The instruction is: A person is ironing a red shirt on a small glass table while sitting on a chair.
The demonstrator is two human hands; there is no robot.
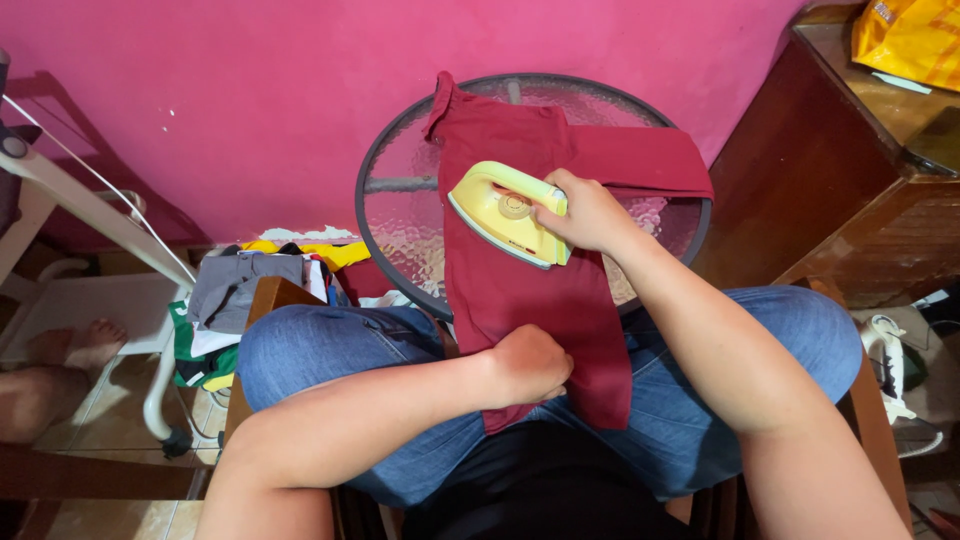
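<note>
A dark red shirt (520, 290) lies spread over a round glass table (395, 190) and hangs down onto my lap. My right hand (585, 212) grips the handle of a pale yellow clothes iron (500, 212) that rests on the shirt's middle. My left hand (528, 365) is closed on the shirt's lower hem, holding the cloth down over my blue jeans. The shirt's collar points to the far side and one sleeve stretches to the right across the glass.
A pile of mixed clothes (250, 290) sits on a wooden seat to my left. A white plastic chair (90, 290) and another person's bare foot (95, 340) are at far left. A brown wooden cabinet (850, 190) stands right, with a yellow bag (910, 40) on top. Pink wall behind.
</note>
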